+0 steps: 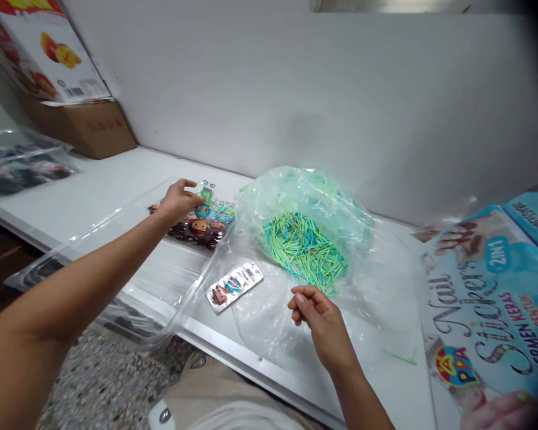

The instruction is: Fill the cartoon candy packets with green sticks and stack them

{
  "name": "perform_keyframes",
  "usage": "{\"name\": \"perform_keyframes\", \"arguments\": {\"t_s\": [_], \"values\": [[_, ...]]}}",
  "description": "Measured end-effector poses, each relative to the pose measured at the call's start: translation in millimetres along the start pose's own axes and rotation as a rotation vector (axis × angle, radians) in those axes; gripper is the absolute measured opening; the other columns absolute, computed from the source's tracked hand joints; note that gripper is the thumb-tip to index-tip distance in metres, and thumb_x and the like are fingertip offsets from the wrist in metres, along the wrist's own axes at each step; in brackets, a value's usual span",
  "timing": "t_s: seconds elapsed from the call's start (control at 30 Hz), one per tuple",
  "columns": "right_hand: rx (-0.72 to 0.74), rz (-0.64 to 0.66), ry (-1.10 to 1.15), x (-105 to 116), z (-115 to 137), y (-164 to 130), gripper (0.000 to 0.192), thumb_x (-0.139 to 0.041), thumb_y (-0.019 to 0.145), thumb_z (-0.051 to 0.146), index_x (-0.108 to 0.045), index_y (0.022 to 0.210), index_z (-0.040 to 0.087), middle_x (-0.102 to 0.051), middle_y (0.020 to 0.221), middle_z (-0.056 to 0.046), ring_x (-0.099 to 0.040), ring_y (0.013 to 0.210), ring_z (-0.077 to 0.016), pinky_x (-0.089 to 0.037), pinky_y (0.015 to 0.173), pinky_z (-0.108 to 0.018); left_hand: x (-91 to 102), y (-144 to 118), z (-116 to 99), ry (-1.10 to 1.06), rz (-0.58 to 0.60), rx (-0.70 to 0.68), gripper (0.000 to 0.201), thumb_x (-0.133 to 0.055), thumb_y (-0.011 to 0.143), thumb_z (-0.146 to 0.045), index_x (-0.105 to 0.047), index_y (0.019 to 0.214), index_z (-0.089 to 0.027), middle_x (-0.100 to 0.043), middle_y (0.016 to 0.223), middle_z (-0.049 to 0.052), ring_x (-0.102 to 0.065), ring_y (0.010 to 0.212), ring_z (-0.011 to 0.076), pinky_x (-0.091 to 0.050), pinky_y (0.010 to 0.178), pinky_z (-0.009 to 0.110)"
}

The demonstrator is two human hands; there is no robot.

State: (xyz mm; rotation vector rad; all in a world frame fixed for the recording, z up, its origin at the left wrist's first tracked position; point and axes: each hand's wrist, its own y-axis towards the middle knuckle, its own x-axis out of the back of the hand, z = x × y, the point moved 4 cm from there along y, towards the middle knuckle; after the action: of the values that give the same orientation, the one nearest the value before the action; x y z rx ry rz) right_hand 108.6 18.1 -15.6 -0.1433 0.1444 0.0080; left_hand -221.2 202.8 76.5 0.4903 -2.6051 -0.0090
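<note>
My left hand [182,200] reaches into a clear plastic tub [116,218], thumb and forefinger apart. The thumb touches the edge of a small upright packet [206,192] with green sticks showing inside. Beside it, a row of shiny packets [201,227] with a brown cartoon figure lies in the tub. My right hand [314,316] hovers over the table, fingers curled and thumb against them, with nothing visible in them. Just beyond it, thin green and blue sticks [305,248] spill from the mouth of a clear plastic bag [305,185]. A single silver packet [234,286] lies flat between tub and bag.
A printed Nail Stickers carton [479,298] stands at the right. Far left, another clear tub [24,158] holds dark packets, near a brown box [85,128] with a fruit-printed carton [49,54] on top. The white table [273,364] meets a wall behind. The tub overhangs its front edge.
</note>
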Motion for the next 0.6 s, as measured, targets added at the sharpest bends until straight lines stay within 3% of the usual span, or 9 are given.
{"name": "perform_keyframes", "arguments": {"t_s": [0.1,0.27,0.47,0.6], "values": [[-0.032,-0.004,-0.022,4,-2,0,0.028,-0.066,0.08,0.043,-0.063,0.093,0.019,-0.062,0.074,-0.001,-0.053,0.06,-0.0111,-0.042,0.055,-0.025,-26.9,30,16,0.147,0.092,-0.013,0.047,-0.07,0.068,-0.019,-0.052,0.111,-0.013,-0.062,0.068,-0.001,-0.059,0.055,0.012,-0.049,0.058,0.024],[-0.056,-0.005,-0.073,10,-3,0,0.029,-0.064,0.081,0.045,-0.063,0.094,0.019,-0.062,0.075,-0.001,-0.052,0.061,-0.0114,-0.042,0.056,-0.025,-69.8,46,34,0.311,0.198,-0.128,0.05,-0.071,0.067,-0.024,-0.057,0.114,-0.013,-0.07,0.079,0.005,-0.065,0.07,0.0183,-0.05,0.067,0.027],[-0.07,0.0,-0.11,12,-6,4,0.029,-0.062,0.082,0.046,-0.063,0.094,0.019,-0.063,0.076,-0.002,-0.053,0.062,-0.0117,-0.042,0.057,-0.025,-81.9,39,46,0.571,0.164,-0.326,0.034,-0.061,0.074,-0.03,-0.068,0.105,-0.018,-0.067,0.111,0.012,-0.057,0.107,0.0297,-0.039,0.095,0.039],[-0.092,0.05,-0.126,0,-11,10,0.03,-0.062,0.082,0.046,-0.063,0.093,0.019,-0.063,0.076,-0.002,-0.053,0.06,-0.0116,-0.042,0.055,-0.025,-91.4,29,46,0.699,0.184,-0.412,0.034,-0.045,0.084,-0.026,-0.069,0.105,-0.016,-0.064,0.115,0.015,-0.049,0.114,0.033,-0.033,0.098,0.047]]}}
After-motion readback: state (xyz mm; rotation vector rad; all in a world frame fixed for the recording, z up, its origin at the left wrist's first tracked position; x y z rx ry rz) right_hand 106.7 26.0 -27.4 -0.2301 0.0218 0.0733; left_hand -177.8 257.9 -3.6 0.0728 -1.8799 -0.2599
